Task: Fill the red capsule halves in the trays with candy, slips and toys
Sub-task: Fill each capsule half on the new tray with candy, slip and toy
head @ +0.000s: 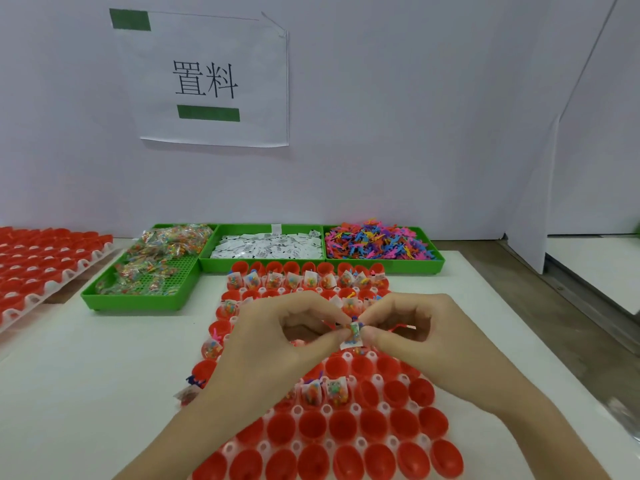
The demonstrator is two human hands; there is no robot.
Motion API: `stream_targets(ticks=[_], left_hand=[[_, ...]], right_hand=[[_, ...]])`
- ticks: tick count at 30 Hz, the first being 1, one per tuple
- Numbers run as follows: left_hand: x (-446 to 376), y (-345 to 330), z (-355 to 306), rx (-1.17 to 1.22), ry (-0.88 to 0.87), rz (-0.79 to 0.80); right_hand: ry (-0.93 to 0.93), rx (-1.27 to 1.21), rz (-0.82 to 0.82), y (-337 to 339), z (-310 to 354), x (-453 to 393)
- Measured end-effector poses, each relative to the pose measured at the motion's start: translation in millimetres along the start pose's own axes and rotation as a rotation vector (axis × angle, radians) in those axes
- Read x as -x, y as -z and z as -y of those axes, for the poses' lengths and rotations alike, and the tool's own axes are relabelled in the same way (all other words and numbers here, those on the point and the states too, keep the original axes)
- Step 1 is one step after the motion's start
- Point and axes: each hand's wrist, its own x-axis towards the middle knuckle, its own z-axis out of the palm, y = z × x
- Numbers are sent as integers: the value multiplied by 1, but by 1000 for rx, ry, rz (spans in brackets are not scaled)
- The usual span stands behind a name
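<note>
Left hand and right hand meet over the middle of the capsule tray, fingers of both pinched together on one small candy packet. Along the worktop's far edge sit green bins of candy packets, paper slips and colourful toys.

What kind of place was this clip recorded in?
Most likely a hand-assembly or packing station in a small factory. A printed sign hangs on the partition, green bins hold sorted candy, slips and toys, and trays of red capsule halves sit on the table beneath both hands.
</note>
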Motion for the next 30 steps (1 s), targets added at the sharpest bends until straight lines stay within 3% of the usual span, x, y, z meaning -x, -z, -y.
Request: stream_targets(ticks=[4,11,18,30], left_hand=[[-4,-10,-4,-59,6,131],[1,-31,3,-197,-45,270],[2,-32,5,-382,-114,268],[2,-24,0,-513,-16,358]], right_hand=[[-154,-23,226,22,0,5],[-252,77,362,29,-4,9],[-212,194,310,23,-7,6],[-222,247,269,6,-14,6]])
